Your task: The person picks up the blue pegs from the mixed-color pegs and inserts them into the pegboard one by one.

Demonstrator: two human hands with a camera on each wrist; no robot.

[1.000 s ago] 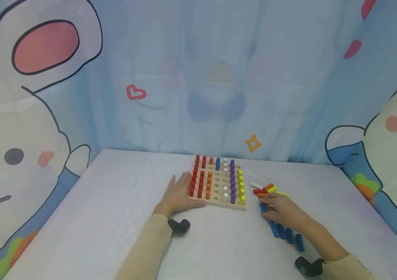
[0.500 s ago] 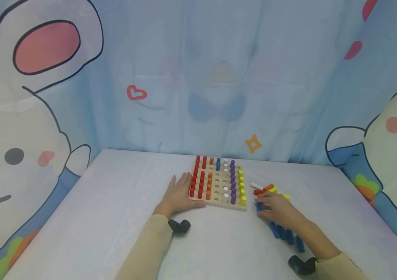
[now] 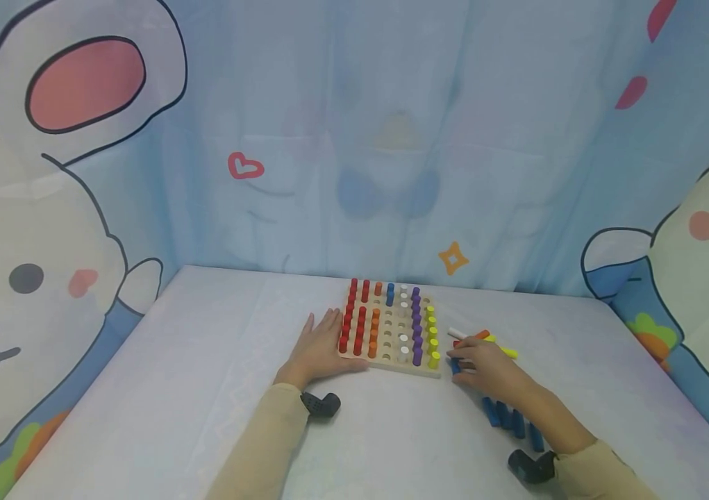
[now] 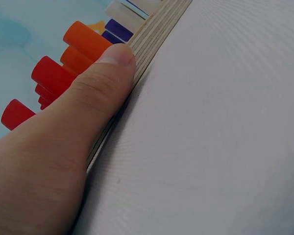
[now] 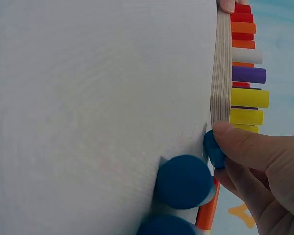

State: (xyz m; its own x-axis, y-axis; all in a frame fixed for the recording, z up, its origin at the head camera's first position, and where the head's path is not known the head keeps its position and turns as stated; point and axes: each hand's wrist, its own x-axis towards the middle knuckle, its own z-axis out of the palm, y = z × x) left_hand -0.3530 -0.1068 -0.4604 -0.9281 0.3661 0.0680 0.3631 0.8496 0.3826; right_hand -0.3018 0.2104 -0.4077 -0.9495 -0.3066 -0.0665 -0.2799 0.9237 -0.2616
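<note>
A wooden pegboard (image 3: 407, 370) bears rows of upright red, orange, blue, white, purple and yellow pegs; some holes show in the orange, blue, white and yellow rows. My left hand (image 3: 313, 351) rests at its near left corner, fingers straight along the left side, thumb (image 4: 105, 73) lying along the near edge. To the right of the board, my right hand (image 3: 494, 368) pinches a blue peg (image 5: 214, 149) between thumb and fingers, low over the table. Nearby, several other blue pegs (image 3: 504, 417) lie in a slanting row below that hand.
Beyond the right hand lie loose pegs: a white one (image 3: 457, 333), an orange one (image 3: 482, 335) and yellow ones (image 3: 507, 353), partly hidden by the hand. The white table (image 3: 160, 389) ends at a printed blue curtain (image 3: 304, 229) behind.
My right hand has moved left toward the board, bringing the blue peg with it and uncovering more of the yellow pegs. The left hand and the board have stayed in place.
</note>
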